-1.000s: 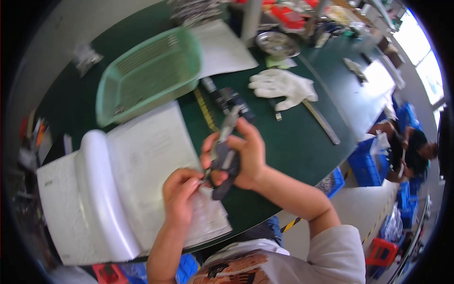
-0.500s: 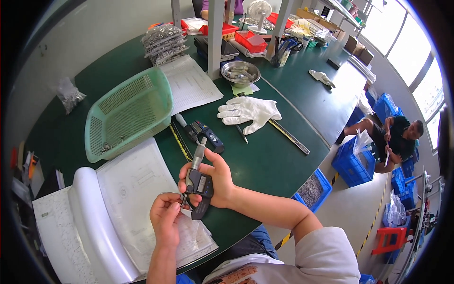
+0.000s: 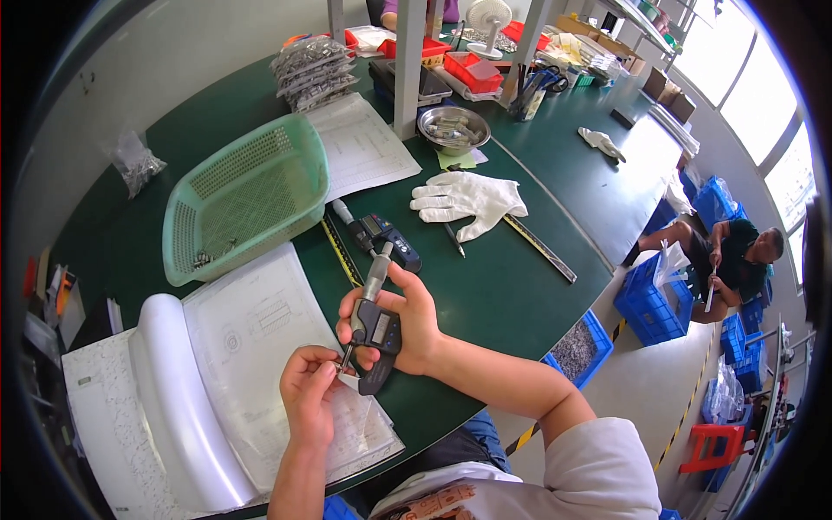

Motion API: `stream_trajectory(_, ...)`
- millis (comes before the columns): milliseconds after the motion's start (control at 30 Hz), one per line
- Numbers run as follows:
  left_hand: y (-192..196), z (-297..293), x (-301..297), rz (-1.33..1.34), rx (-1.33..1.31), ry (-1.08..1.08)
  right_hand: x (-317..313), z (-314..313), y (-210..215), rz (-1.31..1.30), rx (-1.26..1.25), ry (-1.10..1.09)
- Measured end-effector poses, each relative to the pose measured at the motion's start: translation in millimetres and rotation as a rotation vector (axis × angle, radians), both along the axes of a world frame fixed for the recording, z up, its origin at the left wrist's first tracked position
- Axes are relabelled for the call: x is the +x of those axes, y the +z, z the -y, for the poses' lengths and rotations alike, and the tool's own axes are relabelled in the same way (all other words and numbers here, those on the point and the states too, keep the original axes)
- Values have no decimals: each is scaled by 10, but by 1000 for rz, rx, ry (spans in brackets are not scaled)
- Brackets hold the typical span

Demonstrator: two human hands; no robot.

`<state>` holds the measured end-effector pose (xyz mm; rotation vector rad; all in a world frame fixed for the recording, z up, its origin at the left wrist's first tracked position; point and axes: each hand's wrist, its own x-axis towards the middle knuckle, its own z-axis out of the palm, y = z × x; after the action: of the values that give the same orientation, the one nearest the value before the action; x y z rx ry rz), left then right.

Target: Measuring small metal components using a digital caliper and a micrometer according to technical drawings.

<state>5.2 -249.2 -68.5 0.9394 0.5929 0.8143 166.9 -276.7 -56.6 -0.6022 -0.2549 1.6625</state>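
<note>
A digital micrometer (image 3: 379,328) with a black frame and a silver barrel is gripped in my right hand (image 3: 418,322), its fingers closed around it. My left hand (image 3: 308,396) pinches a small metal part (image 3: 341,367) at the micrometer's jaws; the fingertips cover most of that part. Beneath both hands lies a technical drawing (image 3: 260,329) in a clear sleeve. Just beyond the barrel, a second digital micrometer (image 3: 386,238) rests on the green table (image 3: 485,295).
A green plastic basket (image 3: 247,195) with a few small parts stands at the left. Farther back are a white glove (image 3: 468,204), a metal bowl (image 3: 453,130) of parts and stacked bags (image 3: 314,74). On the right, a seated person (image 3: 737,260) works beside blue crates (image 3: 654,296).
The view has shifted slightly, so the table items appear a little farther right. Both hands keep their hold on the micrometer and the small part, with little change of pose.
</note>
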Motion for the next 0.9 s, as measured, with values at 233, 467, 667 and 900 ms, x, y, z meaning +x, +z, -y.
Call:
stream_trajectory(233,-30,38,-62,22,-16,-19,-53,65,12,17,-5,-7)
stream_trajectory(467,6,55,-84,-85,6,22,-74,18,-7,-33,-72,13)
stream_trajectory(667,29,-30,-26,-92,64,-72,16,-1,78,64,50,-31)
stream_trajectory(900,31,22,-45,-6,35,-121,-19,42,79,48,71,-20)
